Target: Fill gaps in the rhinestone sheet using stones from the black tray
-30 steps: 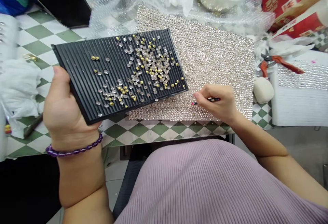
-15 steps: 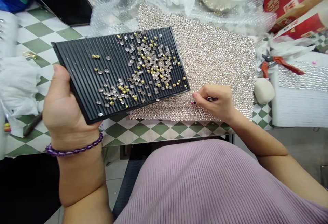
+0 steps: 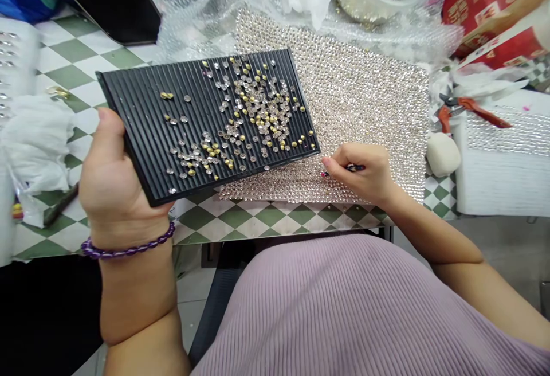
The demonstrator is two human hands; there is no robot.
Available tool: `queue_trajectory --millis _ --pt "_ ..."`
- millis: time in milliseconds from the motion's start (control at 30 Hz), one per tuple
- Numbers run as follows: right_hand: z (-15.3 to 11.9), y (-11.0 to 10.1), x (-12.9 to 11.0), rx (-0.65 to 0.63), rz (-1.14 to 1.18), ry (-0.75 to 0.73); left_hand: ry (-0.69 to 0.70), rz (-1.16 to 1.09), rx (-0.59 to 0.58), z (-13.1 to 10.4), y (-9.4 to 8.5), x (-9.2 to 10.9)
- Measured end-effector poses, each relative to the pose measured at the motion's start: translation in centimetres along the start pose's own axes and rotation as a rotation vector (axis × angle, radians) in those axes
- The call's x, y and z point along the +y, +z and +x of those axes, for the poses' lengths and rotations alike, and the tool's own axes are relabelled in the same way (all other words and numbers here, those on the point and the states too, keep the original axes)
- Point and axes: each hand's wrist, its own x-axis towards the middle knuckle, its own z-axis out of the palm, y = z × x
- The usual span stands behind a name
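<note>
While one black tray [image 3: 140,104], bearing dozens of stones [image 3: 261,113], is gripped by the left hand [image 3: 112,178], what seems one pen [image 3: 356,168] is pinched in the curled right hand [image 3: 367,172] over one glittering sheet [image 3: 365,92].

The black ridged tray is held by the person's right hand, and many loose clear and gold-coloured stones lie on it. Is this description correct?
Not quite: the head view shows the black ridged tray in the left hand; the right hand holds a thin tool. Many loose clear and gold-coloured stones do lie on the tray.
</note>
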Motion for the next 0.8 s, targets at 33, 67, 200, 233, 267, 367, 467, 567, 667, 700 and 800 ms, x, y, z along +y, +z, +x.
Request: queue_trajectory --millis 33,67,200,233,267,367,467,567,667,700,800 --pt "0.1 -0.1 -0.2 0.011 0.022 -0.002 0.000 0.010 0.005 0.0 0.0 0.0" --pt "0.3 -0.2 -0.4 0.042 0.060 -0.001 -0.005 0.021 0.002 0.0 0.1 0.0" --pt "2.1 0.0 -1.9 0.267 0.209 0.011 -0.033 0.031 -0.024 -0.1 0.4 0.0" --pt "2.7 0.3 -2.3 0.294 0.214 0.001 -0.034 0.031 -0.019 -0.2 0.4 0.0" --pt "3.3 0.6 -2.6 0.297 0.208 -0.010 -0.031 0.036 -0.015 -0.2 0.4 0.0" --pt "4.8 1.9 -3.1 0.220 0.169 -0.025 -0.024 0.063 -0.031 -0.3 0.3 -0.1" --pt "5.4 2.8 -2.9 0.170 0.142 0.004 -0.019 0.069 -0.076 -0.3 0.2 -0.2" --pt "5.4 3.1 -2.8 0.212 0.144 0.023 -0.010 0.072 -0.103 -0.4 0.1 -0.2" --pt "5.4 3.1 -2.9 0.216 0.156 -0.009 -0.018 0.056 -0.073 -0.4 0.2 -0.2" --pt "5.4 3.1 -2.9 0.205 0.154 -0.023 -0.021 0.054 -0.057 -0.4 0.3 -0.1" --pt "5.5 3.1 -3.0 0.194 0.147 -0.021 -0.026 0.070 -0.057 -0.4 0.4 -0.1"
